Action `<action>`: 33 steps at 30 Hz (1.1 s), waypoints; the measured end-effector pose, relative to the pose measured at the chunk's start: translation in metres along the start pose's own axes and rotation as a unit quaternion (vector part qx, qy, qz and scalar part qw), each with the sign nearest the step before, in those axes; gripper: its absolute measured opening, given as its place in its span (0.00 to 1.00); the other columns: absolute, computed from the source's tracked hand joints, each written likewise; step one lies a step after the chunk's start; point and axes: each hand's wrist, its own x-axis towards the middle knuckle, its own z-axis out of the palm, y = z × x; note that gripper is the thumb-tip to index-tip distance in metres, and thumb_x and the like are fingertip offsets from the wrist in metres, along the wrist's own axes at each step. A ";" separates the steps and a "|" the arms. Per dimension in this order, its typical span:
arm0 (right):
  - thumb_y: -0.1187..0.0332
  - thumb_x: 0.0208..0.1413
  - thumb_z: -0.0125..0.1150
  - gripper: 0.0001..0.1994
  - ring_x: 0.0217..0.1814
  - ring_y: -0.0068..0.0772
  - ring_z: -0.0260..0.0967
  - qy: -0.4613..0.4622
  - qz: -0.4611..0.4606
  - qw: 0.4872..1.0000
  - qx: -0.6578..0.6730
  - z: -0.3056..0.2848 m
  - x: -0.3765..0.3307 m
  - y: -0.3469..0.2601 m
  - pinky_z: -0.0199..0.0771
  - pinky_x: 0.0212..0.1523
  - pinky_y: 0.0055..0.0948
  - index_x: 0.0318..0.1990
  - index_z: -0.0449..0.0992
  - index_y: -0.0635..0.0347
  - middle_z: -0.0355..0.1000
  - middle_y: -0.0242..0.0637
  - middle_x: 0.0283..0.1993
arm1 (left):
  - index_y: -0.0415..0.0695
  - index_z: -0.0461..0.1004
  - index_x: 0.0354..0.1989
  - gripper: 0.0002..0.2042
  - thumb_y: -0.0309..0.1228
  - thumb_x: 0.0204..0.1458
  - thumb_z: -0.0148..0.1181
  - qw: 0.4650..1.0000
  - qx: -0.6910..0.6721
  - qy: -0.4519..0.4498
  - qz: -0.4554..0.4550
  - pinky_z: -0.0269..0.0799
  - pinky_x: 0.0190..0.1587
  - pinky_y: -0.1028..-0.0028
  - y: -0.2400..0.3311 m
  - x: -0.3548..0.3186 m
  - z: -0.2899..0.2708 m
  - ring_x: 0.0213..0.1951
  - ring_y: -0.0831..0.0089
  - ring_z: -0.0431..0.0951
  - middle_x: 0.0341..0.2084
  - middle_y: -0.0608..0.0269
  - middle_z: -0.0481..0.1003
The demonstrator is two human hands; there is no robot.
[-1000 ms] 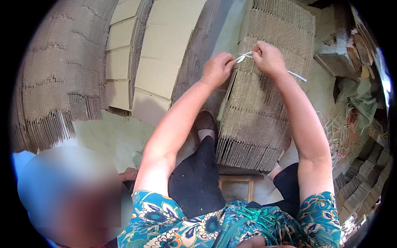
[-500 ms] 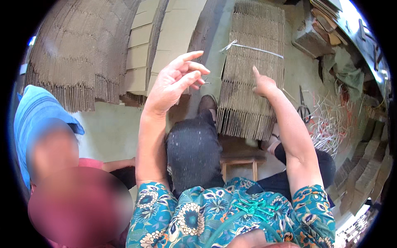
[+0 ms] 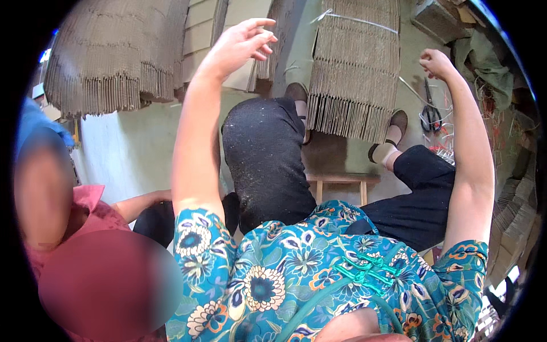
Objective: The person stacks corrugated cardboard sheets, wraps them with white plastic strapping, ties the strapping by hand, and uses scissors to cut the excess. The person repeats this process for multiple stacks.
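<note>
Left hand, head view: the left hand [image 3: 245, 43] is released, its fingers loosely parted, partly covering a pale cardboard stack [image 3: 238, 77].
Right hand: the right hand [image 3: 436, 64] has curled fingers; whether anything sits inside them cannot be told.
Cardboard bundle: the ridged bundle [image 3: 356, 74] lies ahead of the person, between the two hands in the picture; its far end is cut off by the upper edge.
White strap: the strap [image 3: 367, 23] crosses the bundle; its tied ends at the left edge are too small to make out.
Scissors: dark scissors [image 3: 431, 117] lie right of the bundle, near a tangle of strips [image 3: 484, 111] partly hidden by the right forearm.
Co-worker: a person in a red top [image 3: 91, 199] at lower left, largely blurred, the near hand hidden.
Wooden stool: the stool [image 3: 342, 178] is partly covered by the person's clothes.
Floor: the smooth grey-green floor [image 3: 148, 137] brightens at left.
Room: tall brown stacks [image 3: 114, 51] at upper left, a grey block [image 3: 436, 21] and green cloth [image 3: 493, 65] at upper right; the right rim is murky.
</note>
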 end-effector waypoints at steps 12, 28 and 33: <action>0.67 0.44 0.64 0.24 0.48 0.46 0.70 0.182 0.008 0.979 -0.091 0.190 0.095 0.137 0.72 0.44 0.40 0.52 0.70 0.57 0.70 0.47 0.51 | 0.44 0.66 0.53 0.24 0.33 0.45 0.62 0.925 0.360 -0.023 -0.120 0.65 0.52 0.61 -0.250 0.133 0.096 0.52 0.51 0.67 0.52 0.48 0.66; 0.62 0.53 0.56 0.11 0.24 0.29 0.67 -0.040 -0.049 0.992 0.113 0.103 0.095 0.097 0.65 0.25 0.30 0.37 0.74 0.59 0.71 0.37 0.24 | 0.44 0.73 0.38 0.09 0.34 0.54 0.53 0.943 0.254 0.128 -0.174 0.71 0.33 0.64 -0.232 0.180 0.084 0.32 0.58 0.78 0.28 0.52 0.77; 0.64 0.58 0.52 0.11 0.19 0.10 0.62 -0.195 -0.071 0.915 0.346 0.019 0.025 -0.018 0.59 0.20 0.11 0.42 0.73 0.61 0.73 0.29 0.28 | 0.39 0.71 0.42 0.10 0.30 0.56 0.52 0.956 -0.230 -0.007 -0.181 0.70 0.33 0.78 -0.191 0.151 0.074 0.33 0.75 0.77 0.31 0.59 0.77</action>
